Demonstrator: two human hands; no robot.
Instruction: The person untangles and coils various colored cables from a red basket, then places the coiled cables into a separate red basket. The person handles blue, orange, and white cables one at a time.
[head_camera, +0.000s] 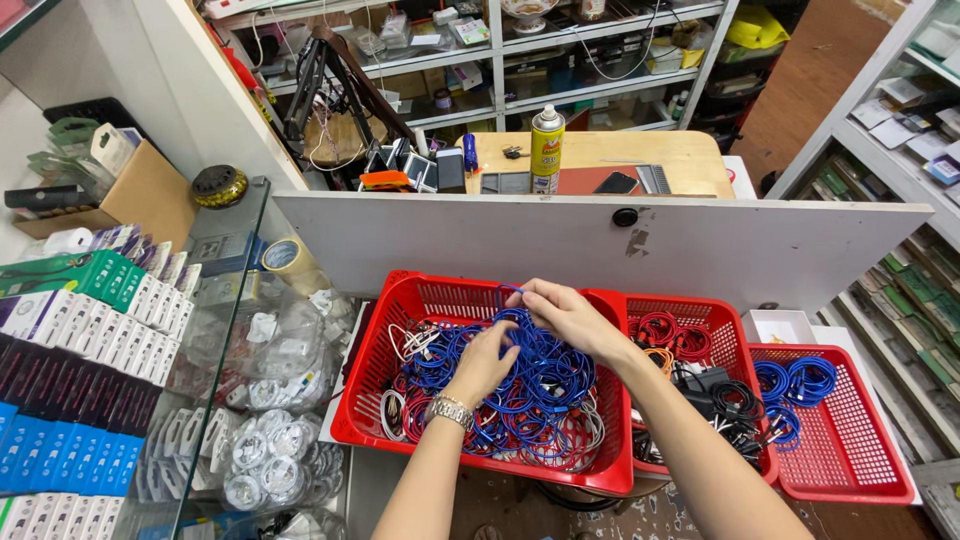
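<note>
Blue cables (530, 375) lie tangled in a heap inside the leftmost red basket (400, 300), mixed with a few white and red leads along its left and near sides; your two hands are both in that heap. Your left hand (483, 362), with a metal wristwatch (451, 410) on the wrist, rests on top of the pile near the basket's middle, its fingers curled down into the blue strands and gripping a bunch of them. Your right hand (562, 312) is just above and beyond it, toward the basket's far edge; its fingertips are pressed together, pinching a blue loop that rises a little from the heap. The two hands sit close together, nearly touching.

Just beside this basket, to its right, a second red basket (735, 312) holds red, orange and black cables; a third red basket (850, 450), further right again, has a few coiled blue cables in its far left corner. Behind the baskets runs a white board (600, 245); beyond it a spray can (546, 148) stands upright on a wooden surface (690, 160). Left of the baskets, clear bags of white items lie under a glass pane (225, 300).
</note>
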